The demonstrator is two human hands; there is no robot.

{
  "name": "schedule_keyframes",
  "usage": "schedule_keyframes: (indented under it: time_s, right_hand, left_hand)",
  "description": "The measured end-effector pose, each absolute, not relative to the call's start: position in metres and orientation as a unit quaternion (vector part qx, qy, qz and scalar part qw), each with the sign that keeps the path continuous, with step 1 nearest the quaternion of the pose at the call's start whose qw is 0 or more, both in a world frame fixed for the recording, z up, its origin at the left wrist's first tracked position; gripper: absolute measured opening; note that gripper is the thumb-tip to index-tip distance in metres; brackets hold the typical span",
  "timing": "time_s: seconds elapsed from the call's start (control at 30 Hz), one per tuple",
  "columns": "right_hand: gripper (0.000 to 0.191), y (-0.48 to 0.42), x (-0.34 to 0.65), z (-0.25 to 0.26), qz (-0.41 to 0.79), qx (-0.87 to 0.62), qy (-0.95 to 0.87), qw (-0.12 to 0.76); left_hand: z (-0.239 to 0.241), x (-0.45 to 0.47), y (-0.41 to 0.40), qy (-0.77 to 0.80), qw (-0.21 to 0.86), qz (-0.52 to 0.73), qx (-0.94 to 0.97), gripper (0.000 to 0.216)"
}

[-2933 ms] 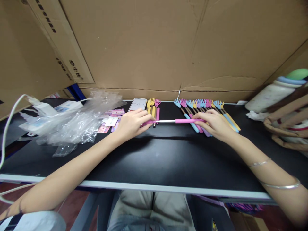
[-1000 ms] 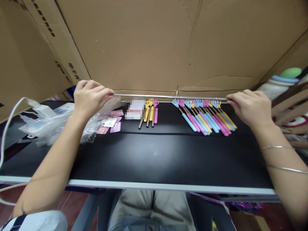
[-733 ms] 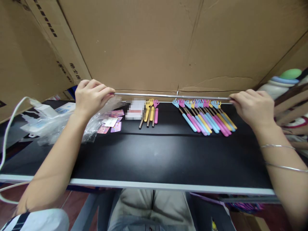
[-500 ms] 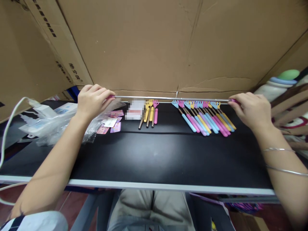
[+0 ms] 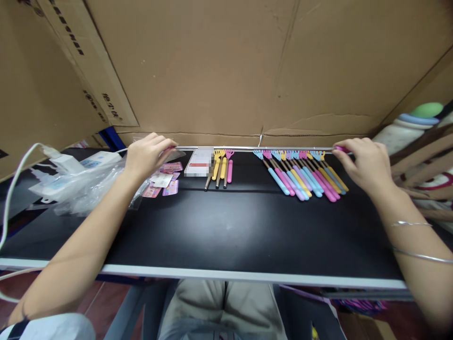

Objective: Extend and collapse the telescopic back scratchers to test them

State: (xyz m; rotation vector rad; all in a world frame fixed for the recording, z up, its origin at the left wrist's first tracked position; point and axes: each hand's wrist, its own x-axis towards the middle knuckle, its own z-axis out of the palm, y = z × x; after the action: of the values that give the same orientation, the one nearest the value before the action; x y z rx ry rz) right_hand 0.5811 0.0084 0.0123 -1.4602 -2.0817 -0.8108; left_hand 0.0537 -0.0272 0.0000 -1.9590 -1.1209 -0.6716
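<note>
A thin metal telescopic back scratcher is stretched out level across the back of the table, its pink ends mostly covered by my fingers. My left hand is closed on one end, and my right hand pinches the other. Below the rod on the right lies a slanted row of short back scratchers with blue, pink, purple and yellow handles. Left of centre are a few yellow and pink scratcher parts, some with bare metal shafts, beside a white box that is partly blurred.
Clear plastic bags and small printed cards lie by my left forearm. A white cable hangs at the left edge. Cardboard walls the black table behind. A white bottle stands at far right.
Both hands have come slightly closer together, the left moving right and a little down, the right moving slightly left. The rod between them looks shorter and sits a bit lower.
</note>
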Motion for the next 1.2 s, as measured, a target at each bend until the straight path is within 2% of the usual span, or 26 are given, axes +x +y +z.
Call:
schedule_keyframes:
  time_s: [0.2,0.47,0.63,0.87,1.1,1.2]
  right_hand:
    - [0.034,0.002,0.57,0.017,-0.345,-0.539,-0.725,0.255]
    - [0.036,-0.035,0.482,-0.003,-0.283,-0.364,-0.857,0.23]
    - [0.033,-0.061,0.441,-0.019,-0.299,-0.28,-0.888,0.208]
    - [0.033,-0.065,0.437,-0.021,-0.31,-0.284,-0.88,0.218]
    - [0.033,-0.063,0.44,-0.018,-0.288,-0.301,-0.891,0.178]
    - [0.036,-0.058,0.447,-0.012,-0.297,-0.309,-0.888,0.164]
  left_hand:
    - [0.003,0.064,-0.032,-0.455,0.417,-0.309,-0.724,0.024]
    - [-0.014,0.15,-0.057,-0.348,0.36,-0.279,-0.819,0.025]
    - [-0.029,0.189,-0.077,-0.293,0.343,-0.277,-0.848,0.027]
    - [-0.031,0.193,-0.078,-0.306,0.329,-0.289,-0.845,0.025]
    - [-0.033,0.191,-0.075,-0.305,0.294,-0.262,-0.867,0.023]
    - [-0.026,0.185,-0.07,-0.297,0.321,-0.246,-0.865,0.024]
